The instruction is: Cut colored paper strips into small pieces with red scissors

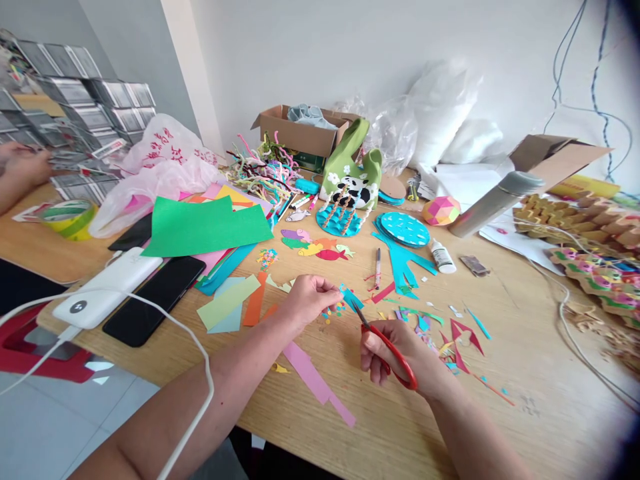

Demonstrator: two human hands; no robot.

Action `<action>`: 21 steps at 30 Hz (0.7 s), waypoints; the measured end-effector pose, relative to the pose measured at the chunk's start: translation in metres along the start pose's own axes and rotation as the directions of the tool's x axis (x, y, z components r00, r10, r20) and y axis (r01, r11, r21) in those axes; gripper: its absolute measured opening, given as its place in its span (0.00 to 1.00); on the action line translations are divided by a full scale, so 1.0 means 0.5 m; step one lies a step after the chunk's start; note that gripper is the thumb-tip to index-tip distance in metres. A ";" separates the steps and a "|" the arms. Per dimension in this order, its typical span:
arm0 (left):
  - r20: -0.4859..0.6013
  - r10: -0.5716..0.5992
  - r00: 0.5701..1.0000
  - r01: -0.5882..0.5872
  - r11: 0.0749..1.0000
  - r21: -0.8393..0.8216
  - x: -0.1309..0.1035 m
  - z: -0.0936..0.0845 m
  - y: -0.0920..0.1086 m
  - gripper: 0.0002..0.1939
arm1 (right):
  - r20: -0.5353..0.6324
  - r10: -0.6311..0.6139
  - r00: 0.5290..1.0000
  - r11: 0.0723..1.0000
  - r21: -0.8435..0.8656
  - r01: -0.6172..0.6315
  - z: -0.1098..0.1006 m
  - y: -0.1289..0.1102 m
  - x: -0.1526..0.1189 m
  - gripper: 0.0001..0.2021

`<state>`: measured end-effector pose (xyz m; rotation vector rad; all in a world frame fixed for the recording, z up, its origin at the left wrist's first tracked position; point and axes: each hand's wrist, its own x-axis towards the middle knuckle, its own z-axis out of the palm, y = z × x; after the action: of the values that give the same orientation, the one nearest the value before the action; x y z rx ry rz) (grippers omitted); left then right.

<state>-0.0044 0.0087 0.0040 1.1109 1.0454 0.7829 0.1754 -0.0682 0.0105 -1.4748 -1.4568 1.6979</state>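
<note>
Between the thumb and fingertips of my left hand (313,300) is one end of a small blue paper strip (352,300). My right hand (393,350) is wrapped round the red handles of a pair of scissors (395,353), whose dark blades meet the strip's right part. Just under the strip lies a scatter of small coloured paper bits (333,312), partly hidden by my left hand. Coloured paper scraps (423,327) spread to the right of the scissors. A pink paper strip (313,377) rests on the table between my forearms. Several paper fish (320,249) lie beyond my left hand.
A white power bank (107,287) with a looping cable and a black phone (155,300) lie left. Green sheets (210,227) cover other papers. A grey flask (495,203), a small white bottle (443,257) and blue discs (403,229) stand right. Another person's hand (30,167) shows far left.
</note>
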 end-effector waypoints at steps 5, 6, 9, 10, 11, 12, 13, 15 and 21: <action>0.049 -0.022 0.999 0.025 0.998 -0.060 -0.001 0.001 -0.007 0.07 | -0.007 0.042 0.999 0.999 -0.007 -0.042 0.001 -0.002 0.004 0.26; 0.055 -0.028 0.998 0.032 0.998 -0.058 -0.001 0.001 -0.007 0.07 | 0.001 0.042 0.999 0.999 -0.006 -0.042 0.001 -0.001 0.004 0.26; 0.074 -0.043 0.996 0.046 0.999 -0.030 -0.003 0.003 -0.007 0.07 | 0.015 0.041 0.999 0.999 -0.003 -0.041 0.000 0.001 0.004 0.26; 0.081 -0.046 0.996 0.048 0.999 -0.020 -0.003 0.004 -0.007 0.07 | 0.016 0.040 0.999 0.999 -0.002 -0.040 -0.001 0.001 0.004 0.26; 0.087 -0.048 0.995 0.050 0.999 -0.013 -0.004 0.005 -0.007 0.06 | 0.016 0.037 0.999 0.999 0.000 -0.037 -0.001 0.002 0.005 0.26; 0.093 -0.050 0.994 0.051 0.999 -0.007 -0.004 0.005 -0.007 0.06 | 0.017 0.034 0.999 0.999 0.003 -0.034 0.000 0.002 0.005 0.26; 0.101 -0.052 0.994 0.052 0.999 -0.001 -0.004 0.006 -0.007 0.06 | 0.019 0.032 0.999 0.999 0.008 -0.032 0.000 0.001 0.005 0.26; 0.119 -0.057 0.991 0.056 0.998 0.010 -0.005 0.006 -0.006 0.06 | 0.024 0.028 0.999 0.999 0.021 -0.028 0.001 0.001 0.005 0.27; 0.177 -0.086 0.980 0.083 0.996 0.021 -0.006 0.005 -0.006 0.07 | 0.042 -0.004 0.999 1.000 0.026 0.003 0.002 0.002 0.004 0.28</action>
<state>-0.0029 0.0042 0.0022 1.1190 0.9418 0.5980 0.1744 -0.0674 0.0087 -1.4308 -1.4526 1.7487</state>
